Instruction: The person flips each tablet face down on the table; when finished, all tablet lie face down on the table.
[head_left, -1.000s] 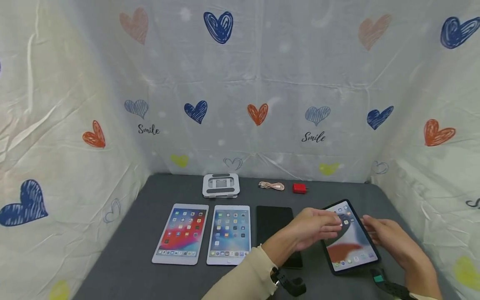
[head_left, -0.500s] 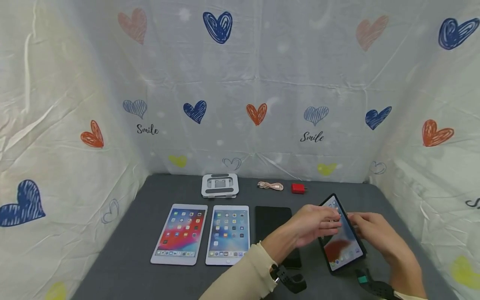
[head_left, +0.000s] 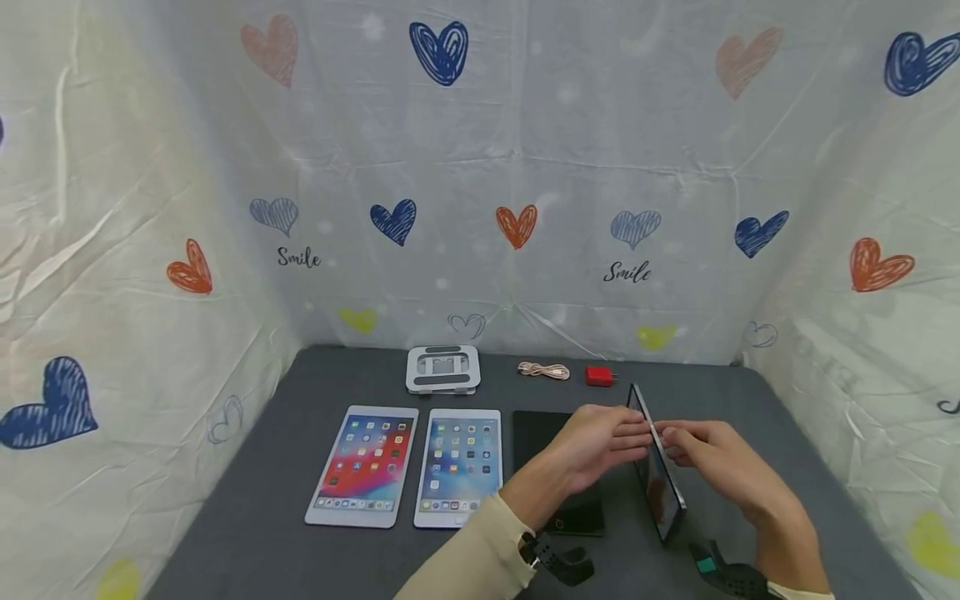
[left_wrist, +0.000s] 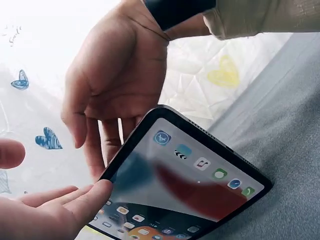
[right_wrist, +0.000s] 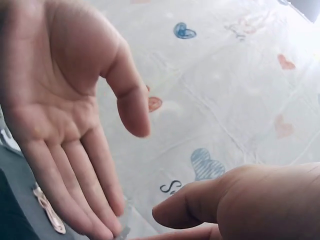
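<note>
A black-rimmed tablet [head_left: 660, 496] stands almost upright on edge between my hands. Its lit screen with app icons faces left; in the left wrist view the tablet [left_wrist: 195, 175] shows one corner raised. My left hand [head_left: 588, 446] has straight fingers at the screen side, with the fingertips right at the upper edge. Opposite it, my right hand [head_left: 727, 462] has its fingers against the back. In the left wrist view that right hand [left_wrist: 122, 75] shows extended fingers partly hidden behind the tablet. The right wrist view shows my left hand [right_wrist: 65, 110] palm-on, thumb apart.
Two white tablets with lit screens, one red [head_left: 367, 462] and one blue [head_left: 460, 467], lie at the left. A dark flat slab [head_left: 540, 437] lies partly under my left forearm. Behind are a silver folding stand [head_left: 442, 371], a coiled cable [head_left: 543, 371] and a red charger [head_left: 598, 376].
The tablet has swung from leaning with its screen up to nearly upright, its right edge rising leftward. My right hand has moved left with it; my left hand has shifted slightly left.
</note>
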